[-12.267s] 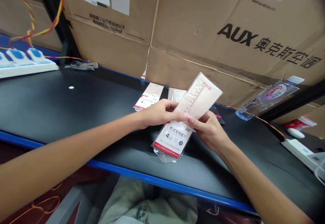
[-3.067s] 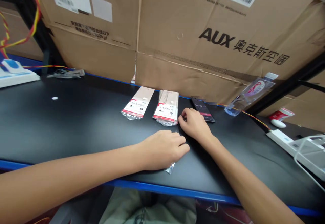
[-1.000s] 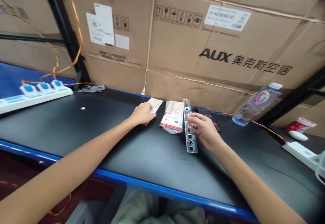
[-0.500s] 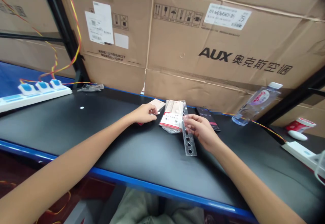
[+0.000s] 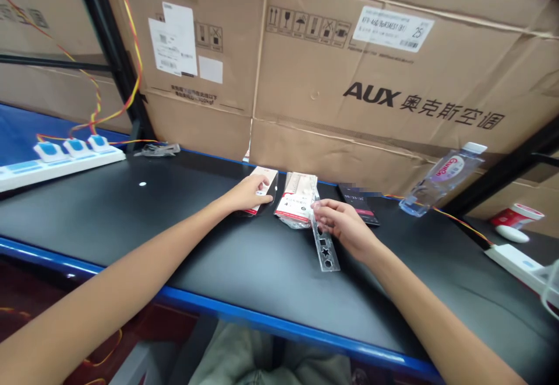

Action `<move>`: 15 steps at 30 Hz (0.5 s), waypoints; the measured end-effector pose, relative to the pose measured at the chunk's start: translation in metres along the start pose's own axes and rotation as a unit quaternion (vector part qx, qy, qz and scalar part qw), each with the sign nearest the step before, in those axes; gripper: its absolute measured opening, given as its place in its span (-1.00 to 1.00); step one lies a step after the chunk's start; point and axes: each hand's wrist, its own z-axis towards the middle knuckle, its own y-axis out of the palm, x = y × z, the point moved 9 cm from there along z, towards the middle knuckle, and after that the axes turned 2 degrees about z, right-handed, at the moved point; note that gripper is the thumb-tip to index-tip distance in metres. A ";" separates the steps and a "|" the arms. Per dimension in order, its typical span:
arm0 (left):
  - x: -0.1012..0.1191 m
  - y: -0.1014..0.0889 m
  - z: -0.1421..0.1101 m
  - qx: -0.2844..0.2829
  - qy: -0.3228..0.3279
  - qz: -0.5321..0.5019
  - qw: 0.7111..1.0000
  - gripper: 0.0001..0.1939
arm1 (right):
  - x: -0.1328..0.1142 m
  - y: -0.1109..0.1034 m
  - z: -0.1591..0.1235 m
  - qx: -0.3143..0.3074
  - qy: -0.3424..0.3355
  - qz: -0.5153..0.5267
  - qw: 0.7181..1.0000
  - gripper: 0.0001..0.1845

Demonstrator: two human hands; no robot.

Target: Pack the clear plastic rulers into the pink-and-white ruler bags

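Note:
Under my left hand (image 5: 252,193) lies a flat red-and-white card packet (image 5: 265,172). My thumb and fingers curl over it, and the hand hides much of its front. My right hand (image 5: 338,219) pinches a clear plastic stencil ruler (image 5: 325,251) between thumb and fingertips. Cut-out shapes, among them a square, a star and a hexagon, show in its lower part. The ruler slants, with its lower end towards me and its upper part beside a stack of clear-wrapped ruler packets (image 5: 294,201). These packets lie between my two hands.
Behind my right hand lies a phone (image 5: 358,204). A tilted water bottle (image 5: 443,178) is at the right, near a white power strip (image 5: 519,265) and a red-and-white cup (image 5: 517,216). Another power strip (image 5: 65,166) stands left. Large cardboard boxes (image 5: 305,94) rise behind the black table (image 5: 196,233).
The packet under my left hand has turned and now shows more of its top. The ruler in my right hand has tilted slightly, its upper part shifting left over the packets.

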 end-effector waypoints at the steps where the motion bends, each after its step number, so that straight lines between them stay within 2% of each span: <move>1: -0.005 -0.002 0.000 0.010 -0.021 0.018 1.000 -0.44 | 0.000 0.001 -0.001 -0.004 0.001 -0.004 1.000 -0.74; 5: -0.022 -0.014 -0.004 0.026 -0.101 0.080 0.991 -0.18 | -0.001 0.006 -0.002 -0.017 0.001 -0.012 1.000 -0.75; 7: -0.026 -0.019 -0.004 0.023 -0.119 0.091 0.988 -0.12 | -0.001 0.006 -0.003 -0.020 0.000 -0.009 1.000 -0.75; 12: -0.029 -0.030 -0.003 0.015 -0.127 0.082 0.988 -0.16 | 0.000 0.007 -0.002 -0.028 -0.003 -0.012 1.000 -0.77; 15: -0.032 -0.037 -0.004 0.009 -0.132 0.059 0.989 -0.26 | 0.001 0.008 -0.002 -0.037 -0.005 -0.013 0.999 -0.77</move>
